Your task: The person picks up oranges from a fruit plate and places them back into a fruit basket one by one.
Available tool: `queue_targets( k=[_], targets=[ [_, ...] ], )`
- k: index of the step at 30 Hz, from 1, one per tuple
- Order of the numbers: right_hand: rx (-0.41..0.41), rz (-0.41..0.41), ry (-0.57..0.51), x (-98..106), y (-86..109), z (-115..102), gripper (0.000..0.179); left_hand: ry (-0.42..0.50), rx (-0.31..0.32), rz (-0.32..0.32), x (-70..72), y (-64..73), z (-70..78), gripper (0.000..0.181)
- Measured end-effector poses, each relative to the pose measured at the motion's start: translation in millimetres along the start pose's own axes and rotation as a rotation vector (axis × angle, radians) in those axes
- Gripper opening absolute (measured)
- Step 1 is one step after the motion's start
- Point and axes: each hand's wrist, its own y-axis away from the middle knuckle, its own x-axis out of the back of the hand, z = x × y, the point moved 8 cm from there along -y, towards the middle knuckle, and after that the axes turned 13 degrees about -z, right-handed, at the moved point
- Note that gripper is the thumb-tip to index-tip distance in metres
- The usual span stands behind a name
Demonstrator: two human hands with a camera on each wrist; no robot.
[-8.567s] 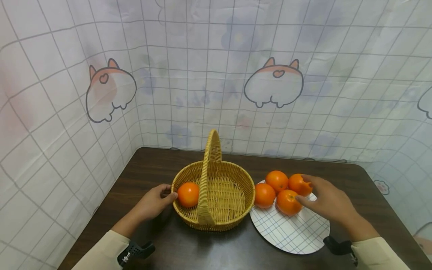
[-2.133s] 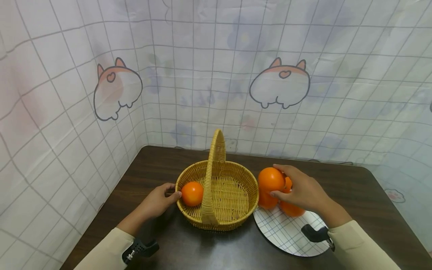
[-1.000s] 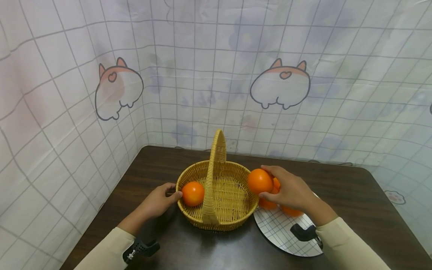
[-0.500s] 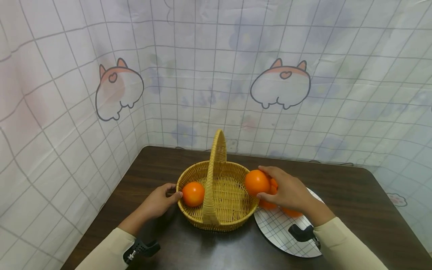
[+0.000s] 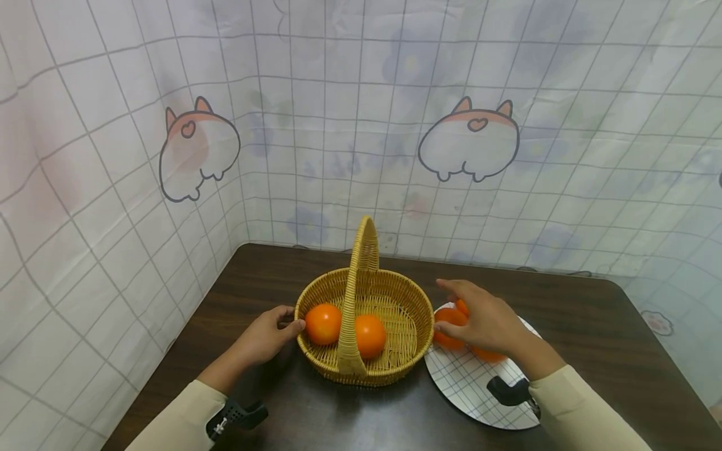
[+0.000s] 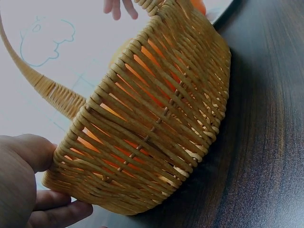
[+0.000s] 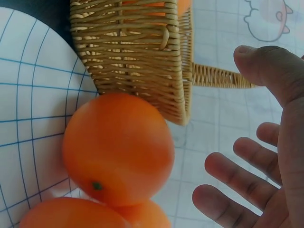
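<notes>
A yellow wicker basket (image 5: 395, 369) with a tall arched handle stands on the table. My left hand (image 5: 269, 337) pinches its left rim between thumb and fingers; the left wrist view shows the thumb (image 6: 33, 151) over the rim and fingers below. Inside the basket lie two oranges, one at the left (image 5: 323, 324) and one (image 5: 370, 336) partly behind the handle. My right hand (image 5: 487, 319) hovers over the plate, fingers spread and holding nothing. Under it, oranges (image 5: 449, 327) sit clustered on the plate, partly hidden; the right wrist view shows one orange (image 7: 118, 149) close to the basket.
The round white plate (image 5: 479, 394) with a blue grid touches or nearly touches the basket's right side. Dark wood tabletop (image 5: 598, 351) extends around both. A grid-patterned cloth (image 5: 316, 125) hangs behind and at the sides.
The right hand carried an orange from the plate to the basket's right side and let it go; it now lies beside the handle. The fingers have spread. The left hand stays on the rim.
</notes>
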Motion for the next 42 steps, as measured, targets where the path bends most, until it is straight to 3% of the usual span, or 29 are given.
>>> queue_targets(
  k=[27,42],
  targets=[
    [-0.073,0.008,-0.047,8,33.4,32,0.083,-0.004,0.0,-0.002,-0.2,1.3,1.6,0.057],
    [-0.125,-0.008,-0.022,9,51.0,48,0.083,0.0,0.007,-0.003,0.0,1.2,1.4,0.057]
  ],
)
